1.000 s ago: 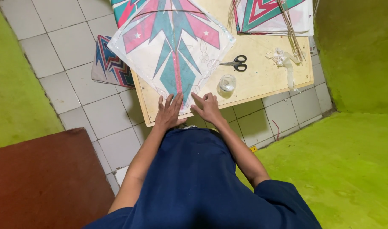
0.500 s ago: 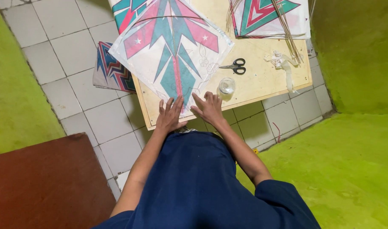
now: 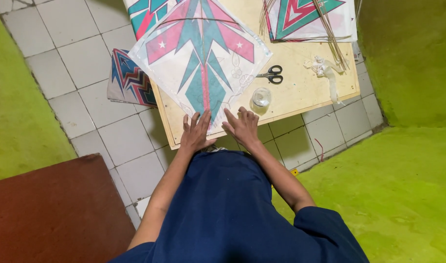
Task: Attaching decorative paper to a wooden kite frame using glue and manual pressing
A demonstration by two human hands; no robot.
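Both hands flat on the lower corner of a diamond-shaped kite.

The left hand (image 3: 196, 132) lies open, fingers spread, palm down on the bottom tip of the paper kite (image 3: 201, 58); it grips nothing. The right hand (image 3: 241, 126) is likewise open and flat, pressing the same corner just beside the left hand. The kite, white with teal and pink pattern, rests on the pale wooden worktop (image 3: 301, 83), its lower tip at the near edge. A small clear jar (image 3: 260, 99) stands just beside the right hand. Black-handled scissors (image 3: 271, 74) lie behind the jar. A second kite (image 3: 306, 17) and thin sticks (image 3: 330, 29) occupy the far right corner. A folded patterned sheet (image 3: 130, 80) lies on the tiled floor (image 3: 77, 44).
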